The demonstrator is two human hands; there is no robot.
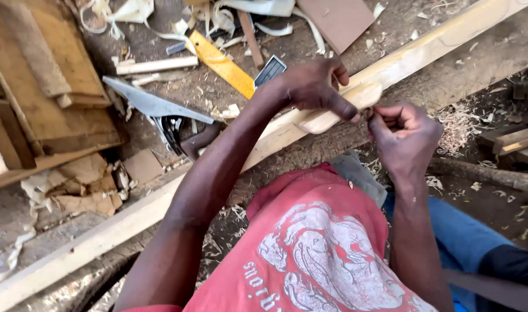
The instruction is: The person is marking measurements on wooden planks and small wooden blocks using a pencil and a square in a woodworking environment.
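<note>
Head view, looking down past a red printed shirt and blue trousers: the left hand is curled over a small pale carved wooden piece, thumb and fingers clamping it from above. The piece lies across a long pale plank that runs from the lower left corner of the workbench up to its upper right corner. The right hand is closed into a narrow fist just beside the rounded end of the piece; whatever it grips is hidden inside the fingers, so I cannot tell what tool, if any, is there.

Along the far edge of the bench lie a yellow ruler, a metal square, a hand plane and loose wood shavings. A stack of boards sits at the left edge.

As a judgement, the work in hand is fine shaping at the end of the piece. Doing it well would call for the left hand pinning the piece firmly against the plank so it cannot rock, with its fingertips kept behind the line of the cut. Short, light strokes from the right hand, following the grain and away from the thumb, would suit best. The thumb sits very close to the working end, which is the main risk here.
</note>
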